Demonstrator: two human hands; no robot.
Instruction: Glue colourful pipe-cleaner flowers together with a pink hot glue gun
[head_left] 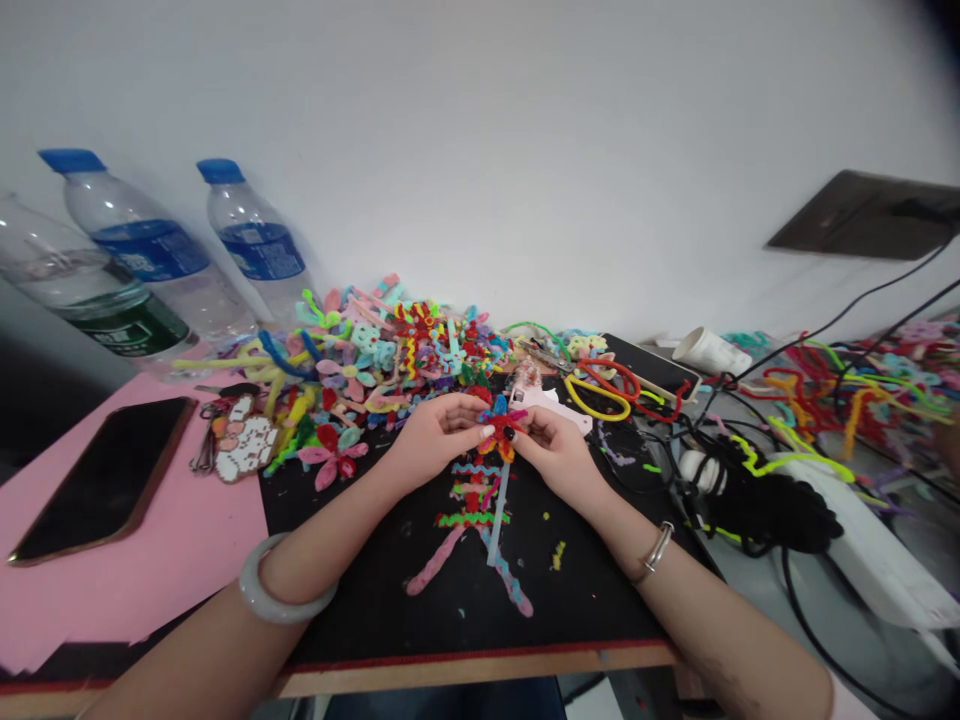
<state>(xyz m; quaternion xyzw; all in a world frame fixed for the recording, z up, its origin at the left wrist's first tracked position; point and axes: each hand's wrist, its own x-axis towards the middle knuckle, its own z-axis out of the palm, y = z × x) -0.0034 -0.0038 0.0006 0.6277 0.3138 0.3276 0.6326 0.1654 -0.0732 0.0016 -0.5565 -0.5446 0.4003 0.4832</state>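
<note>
Over the black mat, my left hand (436, 440) and my right hand (561, 458) pinch a small fuzzy pipe-cleaner flower (502, 430) from both sides. Its petals are blue, red and orange. Just below my fingers, short wavy pipe-cleaner pieces (471, 490) in blue, pink, red and green lie in rows. Two longer pink strips spread out beneath them, one with blue waves (510, 580). A pale translucent stick (498, 515) slants down from under the flower. Behind my right hand lies a light pink tool (559, 408), partly hidden.
A pile of pipe-cleaner flowers (367, 350) lies along the wall. Yellow- and red-handled scissors (598, 397) are right of it. Bottles (259, 240), a phone (101, 475) and pink sheets (217, 530) are left. Black cables (787, 510) and a white power strip (892, 545) crowd the right.
</note>
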